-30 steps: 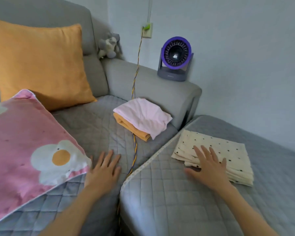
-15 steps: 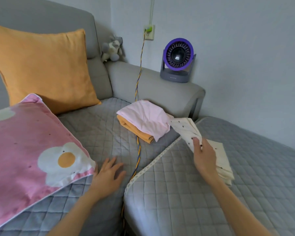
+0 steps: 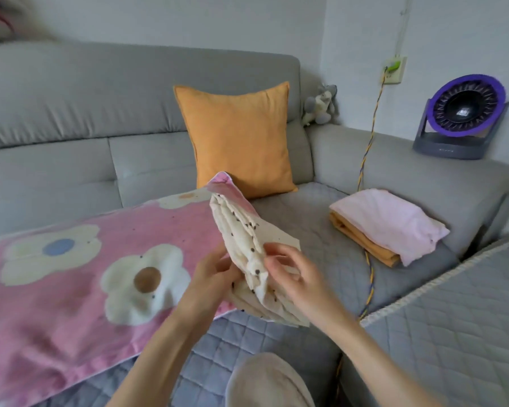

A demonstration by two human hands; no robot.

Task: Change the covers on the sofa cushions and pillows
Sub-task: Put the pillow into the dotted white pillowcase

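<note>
A cream cover with dark dots [image 3: 241,239] hangs bunched in front of me, above the sofa seat. My left hand [image 3: 210,279] grips it from the left side and my right hand [image 3: 294,274] pinches its folds from the right. Behind it lies a long pink pillow with white flowers [image 3: 80,277] across the seat. An orange cushion [image 3: 238,139] leans upright against the sofa back. Folded pink cloth on folded orange cloth [image 3: 385,221] sits on the seat at the right.
The grey sofa [image 3: 86,113] has a quilted seat cover. A purple fan [image 3: 465,116] stands on the right armrest, with a small grey plush toy [image 3: 321,104] in the corner. A braided cable [image 3: 365,177] runs from the wall socket down across the seat. My knee [image 3: 268,380] shows below.
My right hand has carried the dotted cover from the right-hand quilted seat to the space in front of me. My left hand has left the seat and taken hold of it. The view swung left.
</note>
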